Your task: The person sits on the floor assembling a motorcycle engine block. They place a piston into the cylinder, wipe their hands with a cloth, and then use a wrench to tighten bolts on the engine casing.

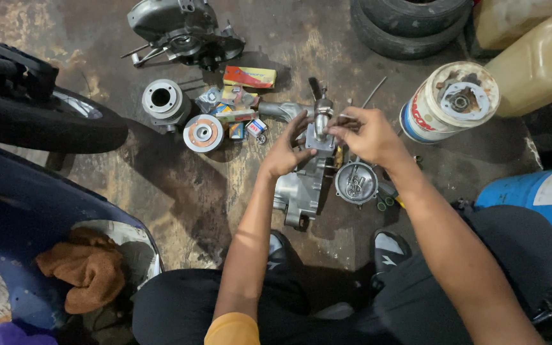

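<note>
Knees (225, 306) nearest; hands (327, 144) on engine casing (301, 185); boxes (244, 96) beside.

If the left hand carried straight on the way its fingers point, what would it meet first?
The left hand points up-right; its fingers already touch the grey metal engine casing. Just beyond is the right hand, though depth is unclear.

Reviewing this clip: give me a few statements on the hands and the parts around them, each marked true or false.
1. Both hands are on the metal engine casing. True: left hand steadies it, right hand works at its top.
2. The round metal cover lies right of the casing. True.
3. The brown rag lies on top of the casing. False: it sits far left, at the blue vehicle body.
4. The white bucket stands left of the hands. False: it is to the right.
</note>
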